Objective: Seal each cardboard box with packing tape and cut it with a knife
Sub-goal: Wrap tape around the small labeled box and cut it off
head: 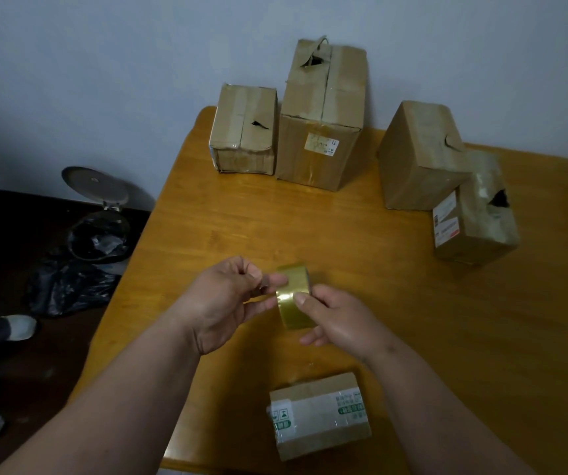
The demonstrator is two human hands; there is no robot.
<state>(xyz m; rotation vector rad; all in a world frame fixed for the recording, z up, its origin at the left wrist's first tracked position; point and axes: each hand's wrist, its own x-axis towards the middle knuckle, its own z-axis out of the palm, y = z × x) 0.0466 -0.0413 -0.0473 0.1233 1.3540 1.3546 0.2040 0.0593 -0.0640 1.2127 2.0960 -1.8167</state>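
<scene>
A roll of yellowish packing tape [293, 296] is held above the middle of the wooden table [361, 234]. My right hand [335, 318] grips the roll from the right, thumb on its outer face. My left hand [227, 299] pinches at the roll's left edge with thumb and fingertips. A small cardboard box [320, 414] with green print and clear tape lies at the table's near edge, below my hands. No knife is in view.
Several worn cardboard boxes stand at the back: a small one [244, 130], a tall one [323, 114], a tilted one [419, 156] and a torn one [474, 214] at the right. Left of the table, a lidded bin [99, 217] and black bags [66, 286] sit on the floor.
</scene>
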